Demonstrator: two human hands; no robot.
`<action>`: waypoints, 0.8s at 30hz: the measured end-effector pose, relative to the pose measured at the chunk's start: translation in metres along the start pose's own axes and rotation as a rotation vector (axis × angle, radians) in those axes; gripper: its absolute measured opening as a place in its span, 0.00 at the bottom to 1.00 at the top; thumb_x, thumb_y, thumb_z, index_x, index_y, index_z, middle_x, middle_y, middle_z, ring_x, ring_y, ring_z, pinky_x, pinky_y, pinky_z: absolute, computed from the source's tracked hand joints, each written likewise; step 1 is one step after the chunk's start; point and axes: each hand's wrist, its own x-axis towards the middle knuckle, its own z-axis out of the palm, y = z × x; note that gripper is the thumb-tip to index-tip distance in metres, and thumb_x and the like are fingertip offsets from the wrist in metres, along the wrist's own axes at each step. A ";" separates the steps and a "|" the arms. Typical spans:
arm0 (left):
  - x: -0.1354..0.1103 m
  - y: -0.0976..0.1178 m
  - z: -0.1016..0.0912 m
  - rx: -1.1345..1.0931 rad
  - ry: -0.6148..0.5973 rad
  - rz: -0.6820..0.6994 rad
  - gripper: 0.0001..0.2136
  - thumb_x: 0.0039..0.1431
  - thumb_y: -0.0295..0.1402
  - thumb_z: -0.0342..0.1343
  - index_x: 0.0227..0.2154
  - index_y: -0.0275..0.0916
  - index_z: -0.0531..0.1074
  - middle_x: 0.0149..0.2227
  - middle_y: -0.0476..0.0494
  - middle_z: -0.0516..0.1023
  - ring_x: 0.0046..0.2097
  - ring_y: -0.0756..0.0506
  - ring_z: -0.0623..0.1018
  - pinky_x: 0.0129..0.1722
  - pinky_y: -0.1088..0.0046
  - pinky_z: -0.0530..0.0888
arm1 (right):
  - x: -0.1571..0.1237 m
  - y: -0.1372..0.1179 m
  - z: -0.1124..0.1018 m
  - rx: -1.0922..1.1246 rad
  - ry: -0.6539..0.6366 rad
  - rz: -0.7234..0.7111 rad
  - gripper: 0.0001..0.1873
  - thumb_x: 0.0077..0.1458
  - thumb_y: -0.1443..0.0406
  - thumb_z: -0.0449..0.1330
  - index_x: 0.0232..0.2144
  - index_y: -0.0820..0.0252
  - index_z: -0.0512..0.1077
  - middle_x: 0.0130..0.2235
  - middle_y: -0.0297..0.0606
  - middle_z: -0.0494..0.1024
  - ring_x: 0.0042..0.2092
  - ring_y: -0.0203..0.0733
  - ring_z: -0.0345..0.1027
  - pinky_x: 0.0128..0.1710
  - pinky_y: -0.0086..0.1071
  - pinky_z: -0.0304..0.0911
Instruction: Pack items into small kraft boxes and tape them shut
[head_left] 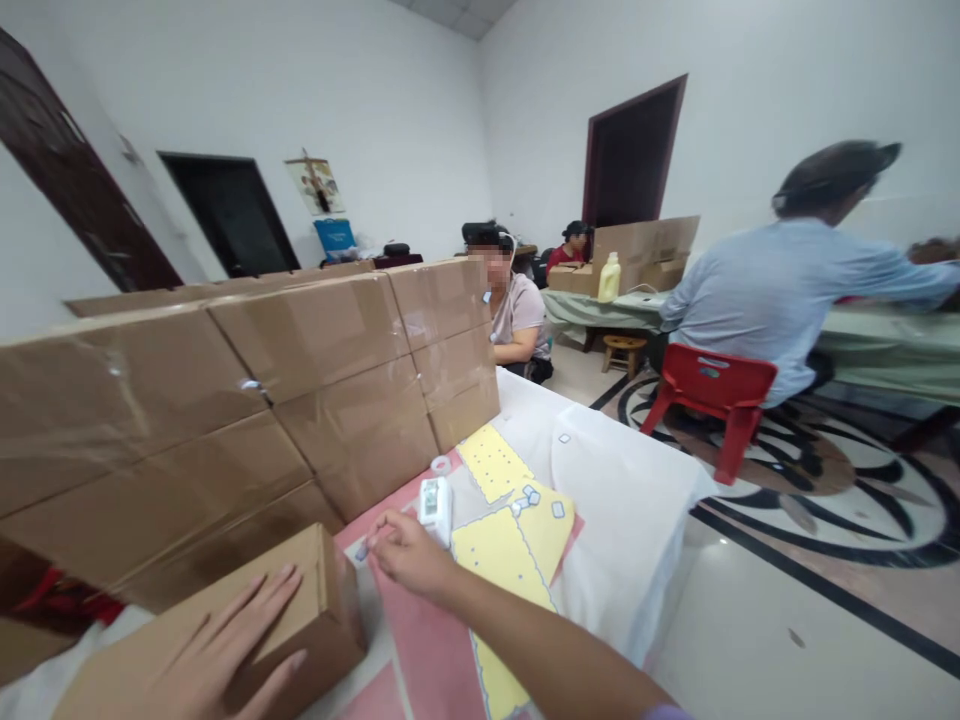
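Note:
My left hand point(244, 645) lies flat with fingers spread on top of a closed cardboard box point(319, 610) at the lower left. To the right of that box, my right hand point(405, 555) is held over the table with its fingertips pinched together. Whatever is between those fingers is too small to make out. A small white device point(435, 505) with a greenish panel stands just beyond the right hand. Behind it lies a small white ring point(441, 465), like a roll of tape.
Stacked cardboard boxes point(352, 430) form a wall along the left. Yellow patterned sheets point(502, 560) lie on the white table cover point(630, 500). One person point(521, 310) sits behind the boxes. Another point(757, 300) sits on a red chair point(716, 385) at the right.

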 end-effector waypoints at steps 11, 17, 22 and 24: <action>0.016 0.019 -0.042 -0.133 -0.130 -0.181 0.21 0.60 0.51 0.56 0.55 0.57 0.74 0.56 0.51 0.78 0.58 0.36 0.76 0.56 0.54 0.77 | -0.013 -0.028 0.003 -0.146 -0.032 -0.100 0.10 0.65 0.58 0.53 0.35 0.57 0.63 0.23 0.25 0.56 0.24 0.32 0.47 0.23 0.27 0.43; 0.055 0.048 -0.030 -0.181 0.049 -0.528 0.14 0.63 0.46 0.54 0.34 0.46 0.81 0.38 0.46 0.85 0.41 0.39 0.83 0.39 0.64 0.78 | -0.012 -0.001 -0.007 -0.144 0.008 0.010 0.11 0.62 0.56 0.55 0.33 0.56 0.62 0.22 0.23 0.56 0.22 0.31 0.45 0.22 0.26 0.43; 0.057 0.063 0.000 0.028 0.243 -0.593 0.12 0.67 0.41 0.51 0.39 0.46 0.79 0.39 0.45 0.84 0.42 0.41 0.81 0.39 0.65 0.71 | -0.013 0.013 -0.001 -0.083 -0.065 0.073 0.11 0.63 0.56 0.55 0.34 0.56 0.62 0.21 0.22 0.54 0.21 0.30 0.43 0.22 0.26 0.42; 0.053 0.064 -0.001 0.004 0.260 -0.548 0.10 0.67 0.39 0.52 0.38 0.46 0.79 0.40 0.47 0.85 0.41 0.42 0.82 0.37 0.67 0.71 | -0.014 0.010 0.002 -0.130 -0.075 0.065 0.11 0.63 0.56 0.56 0.35 0.57 0.64 0.23 0.24 0.57 0.22 0.30 0.46 0.22 0.26 0.44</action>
